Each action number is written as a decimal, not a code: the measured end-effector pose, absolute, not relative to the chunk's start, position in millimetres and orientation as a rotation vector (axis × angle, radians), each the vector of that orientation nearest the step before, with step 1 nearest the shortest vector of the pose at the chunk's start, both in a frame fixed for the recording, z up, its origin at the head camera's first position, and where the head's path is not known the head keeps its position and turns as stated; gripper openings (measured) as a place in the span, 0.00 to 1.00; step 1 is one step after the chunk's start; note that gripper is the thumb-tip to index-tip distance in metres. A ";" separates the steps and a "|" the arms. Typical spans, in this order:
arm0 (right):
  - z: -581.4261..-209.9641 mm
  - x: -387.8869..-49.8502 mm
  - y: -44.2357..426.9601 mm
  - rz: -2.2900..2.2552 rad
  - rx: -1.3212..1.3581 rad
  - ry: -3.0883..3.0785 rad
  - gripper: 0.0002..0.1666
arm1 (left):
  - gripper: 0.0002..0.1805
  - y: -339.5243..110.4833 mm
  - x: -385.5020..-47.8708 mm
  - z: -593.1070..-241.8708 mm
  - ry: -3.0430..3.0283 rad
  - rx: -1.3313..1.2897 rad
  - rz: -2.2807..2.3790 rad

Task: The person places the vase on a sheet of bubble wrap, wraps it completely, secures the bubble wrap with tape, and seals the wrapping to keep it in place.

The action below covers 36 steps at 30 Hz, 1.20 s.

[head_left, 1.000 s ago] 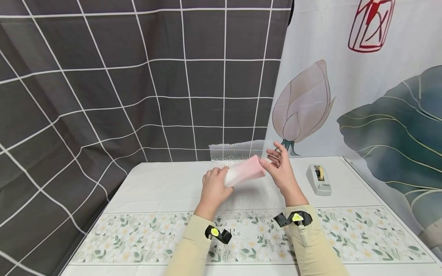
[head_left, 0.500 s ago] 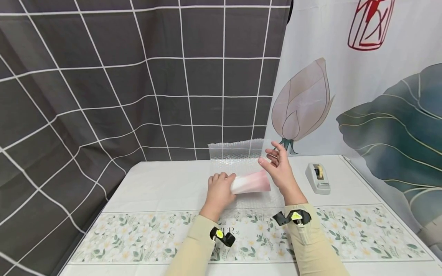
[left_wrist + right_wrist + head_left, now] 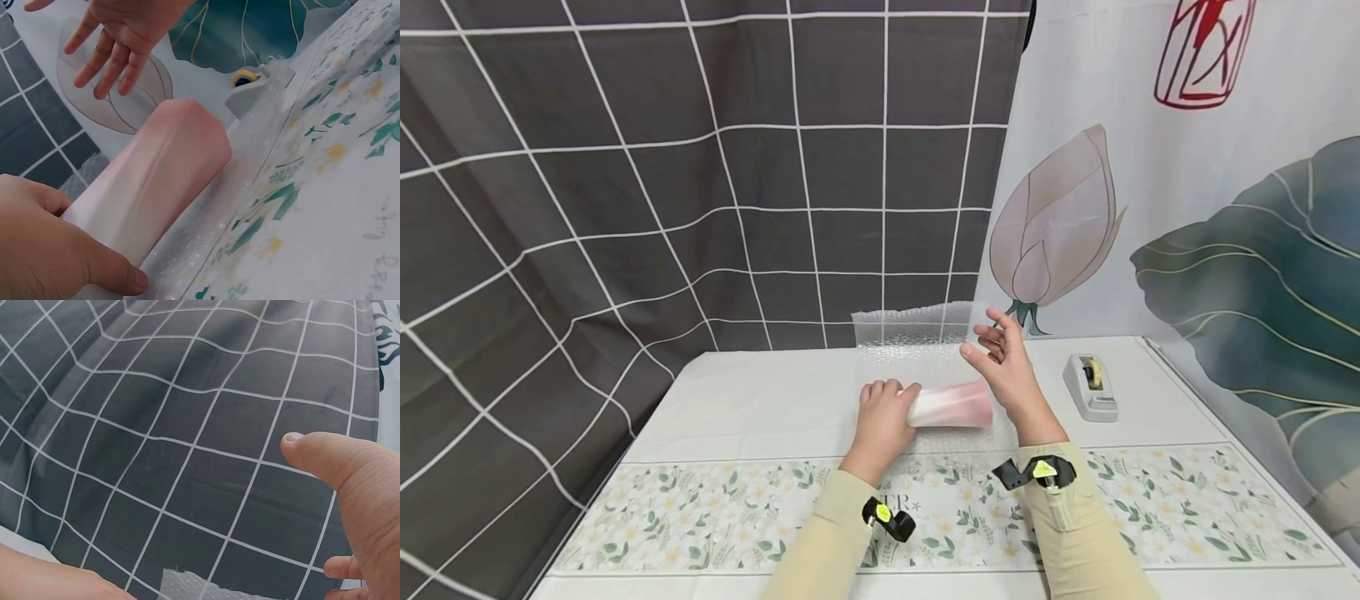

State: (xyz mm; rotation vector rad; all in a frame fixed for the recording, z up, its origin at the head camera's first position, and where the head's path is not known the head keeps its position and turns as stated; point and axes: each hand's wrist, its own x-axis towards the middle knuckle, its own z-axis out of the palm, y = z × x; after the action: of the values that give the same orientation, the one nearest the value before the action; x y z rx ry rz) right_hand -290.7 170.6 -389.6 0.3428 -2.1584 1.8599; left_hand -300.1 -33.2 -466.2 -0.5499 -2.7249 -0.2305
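Note:
A faceted vase (image 3: 955, 406), white fading to pink at its wider end, lies nearly level over the clear bubble wrap (image 3: 910, 354). My left hand (image 3: 882, 421) grips its white narrow end, the thumb along the near side in the left wrist view. The pink end points right. Whether the vase rests fully on the wrap, I cannot tell. My right hand (image 3: 1007, 371) hovers just past the pink end, fingers loosely spread, holding nothing. In the left wrist view, that right hand (image 3: 128, 37) is apart from the vase (image 3: 162, 169).
A grey tape dispenser (image 3: 1092, 387) with a yellow roll stands right of my right hand. The bubble wrap's far edge rises against a dark grid curtain (image 3: 820, 167). A flower-printed strip (image 3: 715, 517) crosses the white table (image 3: 760, 400).
The left hand has lowered the vase toward the bubble wrap and levelled it, shifting slightly right. The right hand has come off the pink end and stays beside it.

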 end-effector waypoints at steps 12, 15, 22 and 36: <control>-389.7 -292.9 171.4 1.856 0.348 -2.158 0.44 | 0.41 -26.4 -296.5 -462.3 -2.681 -0.562 -0.189; -389.6 -293.7 170.8 1.868 0.345 -2.161 0.44 | 0.42 -27.3 -297.3 -464.1 -2.702 -0.577 -0.182; -389.4 -293.5 170.1 1.862 0.327 -2.176 0.44 | 0.45 -30.9 -299.4 -466.2 -2.721 -0.591 -0.118; -390.6 -292.9 193.4 1.814 0.408 -2.245 0.38 | 0.40 -30.9 -298.4 -469.0 -2.717 -0.594 -0.148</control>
State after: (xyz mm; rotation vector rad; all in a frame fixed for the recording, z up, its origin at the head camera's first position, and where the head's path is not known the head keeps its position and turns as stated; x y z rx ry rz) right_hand -292.9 193.4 -390.6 0.4084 -2.2452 1.8136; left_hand -298.4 -30.9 -469.0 -0.5936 -2.7166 -0.1483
